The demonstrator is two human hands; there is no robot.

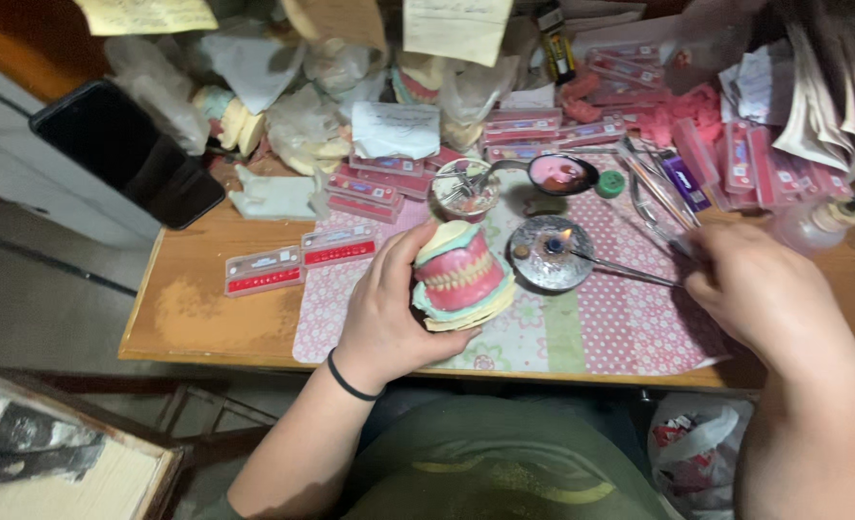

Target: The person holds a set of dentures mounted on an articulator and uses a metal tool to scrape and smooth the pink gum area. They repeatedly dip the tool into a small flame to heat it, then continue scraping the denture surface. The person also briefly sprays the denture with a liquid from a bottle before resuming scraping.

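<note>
My left hand [389, 313] grips a denture model [461, 276] of pink wax gums and pale teeth set on plaster casts, held just above the patterned mat [601, 332]. My right hand [760, 289] holds a thin metal instrument [620, 270] whose tip reaches into the small flame of a round metal burner [548, 252] on the mat. A black band circles my left wrist.
The wooden table [206, 313] is crowded at the back with plaster casts, plastic bags, paper slips and several red tooth cards [264, 271]. A ladle of pink wax [560, 174], a small glass dish [464, 188], a black phone [124, 149] and a bottle [817, 223] stand around.
</note>
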